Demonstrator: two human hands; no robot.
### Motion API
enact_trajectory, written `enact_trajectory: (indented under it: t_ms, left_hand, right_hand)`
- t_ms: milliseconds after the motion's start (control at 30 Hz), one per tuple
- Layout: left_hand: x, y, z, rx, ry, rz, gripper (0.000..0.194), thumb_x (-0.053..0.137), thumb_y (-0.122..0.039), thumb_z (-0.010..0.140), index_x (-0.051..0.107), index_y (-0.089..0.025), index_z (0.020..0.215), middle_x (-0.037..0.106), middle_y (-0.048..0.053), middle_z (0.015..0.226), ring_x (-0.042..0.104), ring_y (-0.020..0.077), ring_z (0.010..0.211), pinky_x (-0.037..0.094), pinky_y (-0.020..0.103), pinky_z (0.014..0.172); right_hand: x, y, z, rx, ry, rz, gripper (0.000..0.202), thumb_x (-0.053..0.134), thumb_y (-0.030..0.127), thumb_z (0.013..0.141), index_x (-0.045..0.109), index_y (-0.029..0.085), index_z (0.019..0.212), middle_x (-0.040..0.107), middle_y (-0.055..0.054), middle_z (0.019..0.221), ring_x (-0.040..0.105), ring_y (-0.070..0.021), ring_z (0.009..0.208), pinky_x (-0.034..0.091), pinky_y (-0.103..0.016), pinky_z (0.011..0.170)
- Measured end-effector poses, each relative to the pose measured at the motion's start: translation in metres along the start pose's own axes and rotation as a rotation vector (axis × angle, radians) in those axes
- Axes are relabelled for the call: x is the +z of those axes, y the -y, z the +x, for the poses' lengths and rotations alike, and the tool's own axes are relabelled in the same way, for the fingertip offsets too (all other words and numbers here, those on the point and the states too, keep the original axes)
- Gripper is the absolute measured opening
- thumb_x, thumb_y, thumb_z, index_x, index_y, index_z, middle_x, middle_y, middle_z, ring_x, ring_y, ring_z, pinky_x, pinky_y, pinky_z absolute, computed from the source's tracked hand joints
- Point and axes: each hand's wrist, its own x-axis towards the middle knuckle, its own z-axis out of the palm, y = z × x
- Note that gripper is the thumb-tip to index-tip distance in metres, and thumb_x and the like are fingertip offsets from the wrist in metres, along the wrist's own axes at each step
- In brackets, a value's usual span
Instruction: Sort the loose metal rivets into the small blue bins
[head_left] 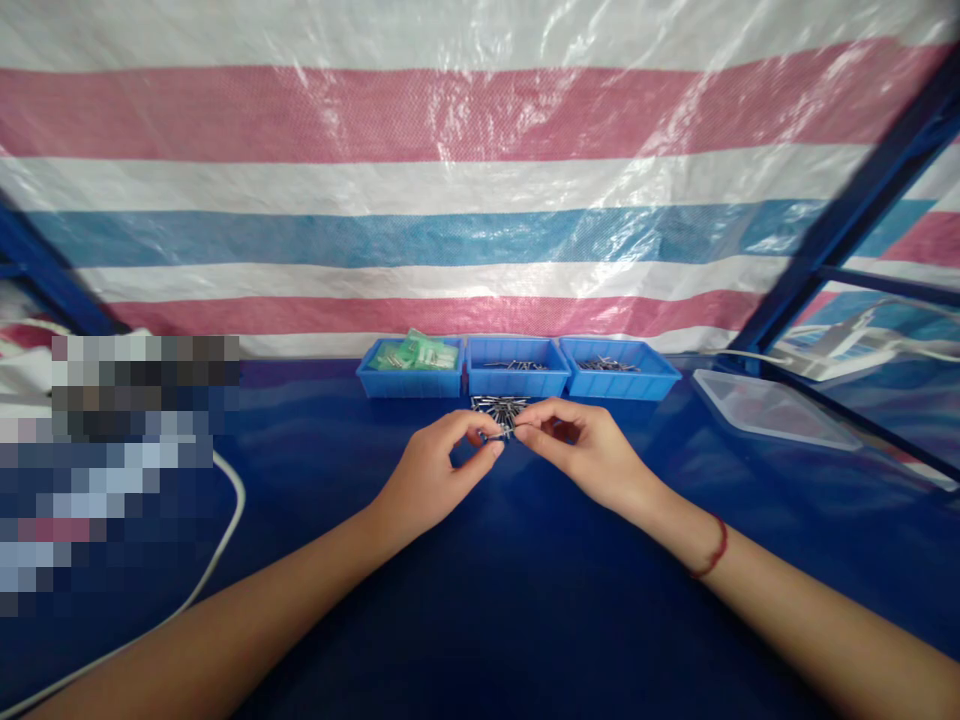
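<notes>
My left hand (442, 465) and my right hand (589, 450) meet fingertip to fingertip above the blue table. Between them is a slim metal piece (505, 432), too small for me to tell its exact kind. My left thumb and forefinger close on its left end, and my right thumb and forefinger pinch at its right end. Just beyond the fingertips lies a pile of thin dark and silvery metal pieces (499, 405), partly covered by my fingers. A red string bracelet (721, 548) circles my right wrist.
Three blue bins stand in a row behind: the left bin (412, 384) holds green-and-clear packets, the middle bin (517, 382) and right bin (626, 384) hold thin metal pieces. A clear plastic lid (772, 408) lies right. A white cable (238, 500) runs along the left.
</notes>
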Motion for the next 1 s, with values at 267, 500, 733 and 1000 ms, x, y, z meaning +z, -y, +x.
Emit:
enact_trajectory:
  t_ms: [267, 500, 733, 1000]
  left_hand:
    - [-0.0010, -0.0012, 0.0009, -0.024, 0.093, -0.015, 0.013, 0.053, -0.025, 0.086, 0.063, -0.019, 0.091, 0.066, 0.000, 0.083, 0.061, 0.0123, 0.075, 0.046, 0.024, 0.071]
    - [-0.0019, -0.0032, 0.0025, -0.043, 0.106, -0.019, 0.014, 0.052, -0.024, 0.086, 0.064, -0.018, 0.091, 0.066, 0.000, 0.080, 0.059, 0.0121, 0.071, 0.046, 0.023, 0.067]
    - [0.0000, -0.0007, 0.0013, -0.045, 0.036, -0.023, 0.010, 0.058, -0.022, 0.081, 0.064, -0.018, 0.089, 0.065, 0.000, 0.079, 0.058, 0.0120, 0.070, 0.046, 0.023, 0.066]
    - [-0.0015, -0.0024, -0.0004, 0.016, -0.042, -0.034, 0.006, 0.058, -0.017, 0.081, 0.062, -0.018, 0.086, 0.062, 0.000, 0.079, 0.057, 0.0107, 0.070, 0.045, 0.022, 0.065]
  right_hand:
    - [0.0042, 0.0050, -0.0044, -0.092, 0.025, -0.066, 0.013, 0.061, 0.028, 0.078, 0.067, 0.017, 0.082, 0.061, -0.001, 0.071, 0.052, -0.0108, 0.060, 0.041, -0.025, 0.054]
    - [0.0037, 0.0073, -0.0058, -0.158, -0.005, -0.150, 0.009, 0.060, 0.024, 0.080, 0.065, 0.017, 0.081, 0.058, 0.000, 0.068, 0.050, -0.0099, 0.060, 0.039, -0.023, 0.055]
    - [0.0016, 0.0068, -0.0055, -0.197, -0.018, -0.200, 0.010, 0.058, 0.024, 0.082, 0.065, 0.018, 0.081, 0.059, 0.000, 0.069, 0.051, -0.0102, 0.061, 0.039, -0.024, 0.056]
    - [0.0006, 0.0047, -0.0043, -0.204, 0.062, -0.226, 0.012, 0.055, 0.021, 0.084, 0.065, 0.017, 0.081, 0.062, -0.002, 0.073, 0.053, -0.0112, 0.064, 0.041, -0.024, 0.058]
